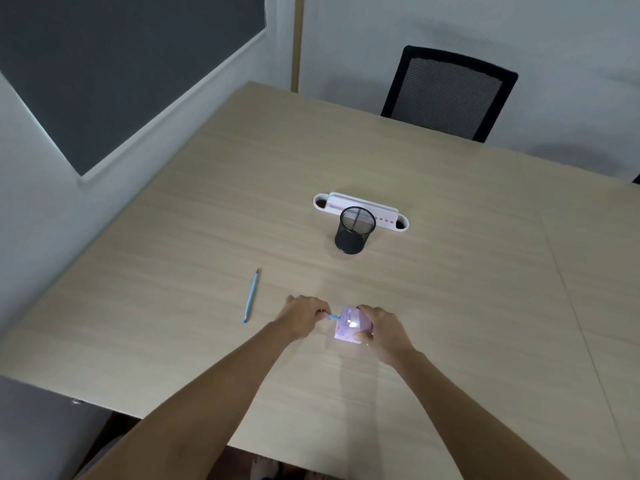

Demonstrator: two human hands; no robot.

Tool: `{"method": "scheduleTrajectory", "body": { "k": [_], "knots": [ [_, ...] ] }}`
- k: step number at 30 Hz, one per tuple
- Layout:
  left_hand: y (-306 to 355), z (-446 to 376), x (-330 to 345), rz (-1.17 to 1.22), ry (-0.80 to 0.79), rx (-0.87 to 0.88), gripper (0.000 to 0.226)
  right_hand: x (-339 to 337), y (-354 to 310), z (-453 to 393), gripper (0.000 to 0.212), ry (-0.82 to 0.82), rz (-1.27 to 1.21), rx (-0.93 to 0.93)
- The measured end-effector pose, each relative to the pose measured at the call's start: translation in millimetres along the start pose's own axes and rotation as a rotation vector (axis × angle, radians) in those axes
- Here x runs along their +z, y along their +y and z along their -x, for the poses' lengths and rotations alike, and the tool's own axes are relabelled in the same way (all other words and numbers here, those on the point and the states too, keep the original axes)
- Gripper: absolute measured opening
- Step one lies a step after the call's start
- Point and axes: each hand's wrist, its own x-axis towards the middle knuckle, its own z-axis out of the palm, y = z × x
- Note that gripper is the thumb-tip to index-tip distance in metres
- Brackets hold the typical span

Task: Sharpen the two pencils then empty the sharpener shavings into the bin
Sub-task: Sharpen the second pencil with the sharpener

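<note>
A pale purple sharpener (348, 328) stands on the wooden table (450, 271), held from the right by my right hand (381, 329). A short stretch of a blue pencil (333, 317) shows between my left hand (304, 315) and the sharpener's left face; my left hand grips its hidden rear part. The pencil's tip is inside the sharpener. A second blue pencil (251, 295) lies loose on the table to the left, its dark tip pointing away from me. A black mesh cup (355, 230) stands farther back, upright and open at the top.
A white cable tray (398, 223) is set into the table just behind the mesh cup. A black mesh office chair (450, 91) stands at the table's far side. The table's near edge runs below my forearms, and a wall lies to the left.
</note>
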Motion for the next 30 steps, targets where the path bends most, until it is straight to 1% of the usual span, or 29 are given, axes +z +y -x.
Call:
{"method": "scheduleTrajectory", "body": {
  "k": [4, 10, 13, 14, 15, 17, 18, 19, 21, 22, 24, 26, 28, 30],
  "knots": [
    [11, -10, 2, 0.036, -0.072, -0.015, 0.023, 4, 2, -1, 0.048, 0.017, 0.018, -0.024],
    [20, -10, 2, 0.105, -0.092, -0.055, 0.026, 4, 3, 0, 0.050, 0.022, 0.019, -0.019],
    [23, -7, 2, 0.124, -0.126, -0.093, 0.024, 2, 3, -1, 0.052, -0.012, 0.063, -0.011],
    [26, -7, 2, 0.114, -0.146, -0.109, 0.029, 1, 4, -1, 0.055, -0.027, 0.087, -0.008],
    [30, -6, 0, 0.076, -0.167, -0.115, 0.040, 1, 6, 0, 0.062, -0.042, 0.083, -0.004],
    [40, -2, -5, -0.014, -0.155, -0.078, 0.062, 1, 12, 8, 0.083, -0.059, -0.057, 0.006],
    [47, 1, -8, -0.027, -0.122, -0.036, 0.072, 2, 18, 13, 0.088, -0.036, -0.135, 0.013],
    [55, 5, -10, -0.032, -0.083, 0.017, 0.080, 3, 24, 19, 0.085, 0.005, -0.173, 0.032],
    [70, 6, -9, -0.122, -0.015, 0.113, 0.089, 8, 38, 28, 0.069, 0.084, -0.156, 0.105],
    [75, 5, -3, -0.216, -0.006, 0.136, 0.093, 12, 44, 30, 0.060, 0.087, -0.130, 0.135],
    [84, -1, 14, -0.396, -0.014, 0.116, 0.094, 20, 50, 30, 0.043, 0.025, -0.059, 0.149],
    [90, -7, 28, -0.467, -0.048, 0.026, 0.083, 31, 50, 28, 0.031, -0.001, -0.072, 0.150],
    [95, -11, 39, -0.484, -0.024, -0.058, 0.067, 40, 50, 23, 0.023, 0.014, -0.093, 0.134],
    [94, -14, 46, -0.513, -0.012, -0.060, 0.057, 45, 50, 18, 0.016, 0.036, -0.124, 0.130]
  ]
}}
